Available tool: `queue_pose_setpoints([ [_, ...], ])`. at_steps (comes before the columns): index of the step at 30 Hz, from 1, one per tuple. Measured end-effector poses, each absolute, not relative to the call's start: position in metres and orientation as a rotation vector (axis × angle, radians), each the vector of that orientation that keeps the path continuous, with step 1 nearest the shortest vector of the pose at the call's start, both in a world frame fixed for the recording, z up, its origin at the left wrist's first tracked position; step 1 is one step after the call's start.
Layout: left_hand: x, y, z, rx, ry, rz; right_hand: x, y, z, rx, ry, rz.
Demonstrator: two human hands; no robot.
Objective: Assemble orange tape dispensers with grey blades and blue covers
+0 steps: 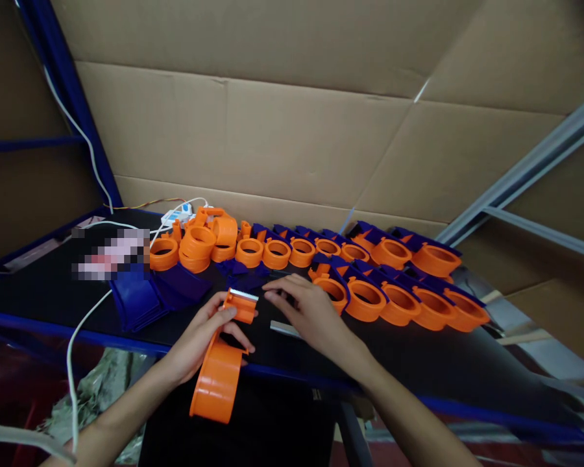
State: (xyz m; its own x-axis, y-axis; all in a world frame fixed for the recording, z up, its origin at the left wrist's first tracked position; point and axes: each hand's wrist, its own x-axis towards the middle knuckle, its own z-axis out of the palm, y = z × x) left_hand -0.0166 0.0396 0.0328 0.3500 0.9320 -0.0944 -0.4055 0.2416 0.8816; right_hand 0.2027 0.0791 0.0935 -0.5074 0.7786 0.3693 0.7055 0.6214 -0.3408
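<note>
While an orange shell (219, 379) is clasped by the fingers of the left hand (199, 337) at the worktop (418, 370) edge, the right hand (311, 311) is spread empty over a metal strip (283, 328); finished rows (399, 295) are ranged to the shell's right; bare shells (199, 243) behind it are judged undone

Our L hand (202, 340) is curled round the orange tape dispenser (219, 379), thumb on top near its toothed end. Our R hand (311, 311) lies palm down just right of it, fingers spread, both forearms angled in.
</note>
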Motion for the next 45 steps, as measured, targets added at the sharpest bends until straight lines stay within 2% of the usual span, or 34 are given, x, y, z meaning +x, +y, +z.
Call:
queue_pose_setpoints([
  [5, -0.016, 0.042, 0.036, 0.806, 0.731, 1.094, 0.229, 0.080, 0.095, -1.521, -2.540, -0.422],
  [11, -0.015, 0.041, 0.037, 0.815, 0.721, 1.091, 0.229, 0.081, 0.079, -1.558, -2.651, -0.634],
  [17, -0.015, 0.039, 0.039, 0.812, 0.729, 1.112, 0.223, 0.084, 0.080, -1.485, -2.695, -0.493],
  [20, -0.014, 0.038, 0.040, 0.811, 0.722, 1.134, 0.223, 0.082, 0.087, -1.407, -2.634, -0.288],
  [24, -0.012, 0.037, 0.037, 0.856, 0.735, 1.128, 0.215, 0.077, 0.097, -1.090, -2.464, 0.066],
  [27, -0.012, 0.037, 0.032, 0.931, 0.752, 1.136, 0.199, 0.074, 0.093, -0.953, -2.405, 0.194],
  [34, -0.010, 0.039, 0.029, 1.017, 0.725, 1.151, 0.168, 0.075, 0.061, -0.963, -2.151, 0.231],
  [45, -0.010, 0.040, 0.025, 1.039, 0.713, 1.166, 0.170, 0.062, 0.055, -0.964, -2.309, -0.007],
])
